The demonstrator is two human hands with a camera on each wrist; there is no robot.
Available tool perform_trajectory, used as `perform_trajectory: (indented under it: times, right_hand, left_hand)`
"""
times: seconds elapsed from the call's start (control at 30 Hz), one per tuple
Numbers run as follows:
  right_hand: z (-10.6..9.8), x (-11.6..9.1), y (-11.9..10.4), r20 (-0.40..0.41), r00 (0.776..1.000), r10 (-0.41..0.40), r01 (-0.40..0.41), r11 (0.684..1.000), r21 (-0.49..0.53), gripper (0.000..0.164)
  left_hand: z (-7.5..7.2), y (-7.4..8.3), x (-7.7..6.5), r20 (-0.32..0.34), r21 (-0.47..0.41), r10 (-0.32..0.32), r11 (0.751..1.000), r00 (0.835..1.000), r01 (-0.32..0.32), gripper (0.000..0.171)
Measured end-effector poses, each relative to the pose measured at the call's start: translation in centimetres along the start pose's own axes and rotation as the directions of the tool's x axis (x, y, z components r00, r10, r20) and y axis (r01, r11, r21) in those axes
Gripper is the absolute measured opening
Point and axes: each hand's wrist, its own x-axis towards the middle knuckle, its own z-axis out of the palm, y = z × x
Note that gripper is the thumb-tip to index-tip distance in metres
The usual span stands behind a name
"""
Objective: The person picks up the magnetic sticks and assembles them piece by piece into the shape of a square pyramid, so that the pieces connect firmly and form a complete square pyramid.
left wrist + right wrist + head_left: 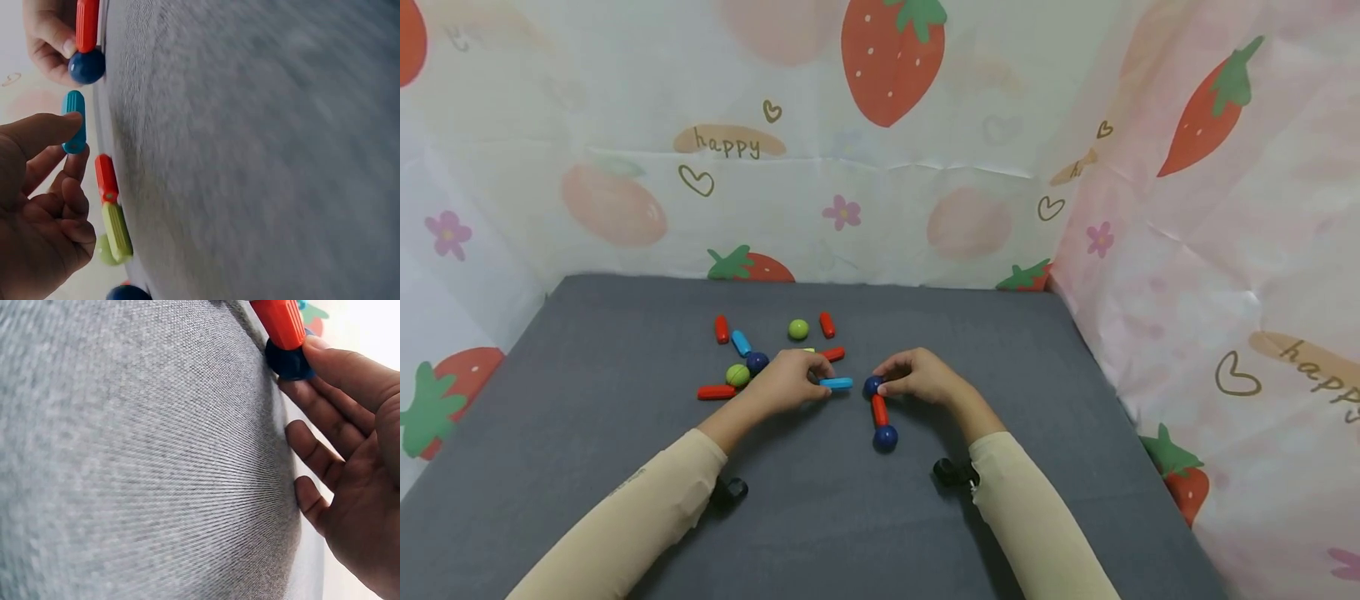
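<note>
nearest the camera, two cream cloth sleeves (632,508) reach in, and here's the action beyond their cuffs! the left hand (786,383) pinches a light blue, grooved, plastic-looking rod (838,384) between thumb and fingers; held this way, it seems, so one end pokes out free toward the other hand. and the right hand (925,379)? thumb and fingertips grip a glossy dark blue ball (872,386), its other fingers loose. from that ball a red grooved rod (880,410) runs toward the person, ending in a second dark blue ball (885,438), nearer the person than the hand. that grip probably steadies the joined piece. blue rod and gripped ball: close, not touching!

beyond the left hand sits a smooth light green ball (798,329); out to its left, a grooved green ball (737,375) and a loose dark blue ball (757,362), likely placed there for easy reach. just beside its curled fingers, a yellow-green rod (117,230) appears to meet a loose red rod (106,178).
</note>
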Motion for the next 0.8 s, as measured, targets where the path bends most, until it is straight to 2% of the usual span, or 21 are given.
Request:
perform_trajectory:
  times: [0.2, 0.53, 0.8]
  right_hand:
    - [0.0, -0.1, 0.0, -0.009, 1.000, 0.005, -0.005, 1.000, 0.001, 0.024]
    - [0.0, 0.1, -0.1, -0.001, 1.000, -0.009, 0.009, 1.000, 0.002, 0.023]
    - [0.2, 0.1, 0.2, 0.006, 1.000, -0.016, 0.016, 1.000, 0.020, 0.026]
  left_hand:
    - [0.6, 0.9, 0.8, 0.008, 0.015, 0.039, 0.999, 0.999, -0.039, 0.016]
    - [1.0, 1.3, 1.0, 0.000, 0.018, 0.022, 1.000, 1.000, -0.022, 0.015]
    - [1.3, 1.2, 1.1, 0.032, 0.008, 0.000, 1.000, 0.999, 0.000, 0.013]
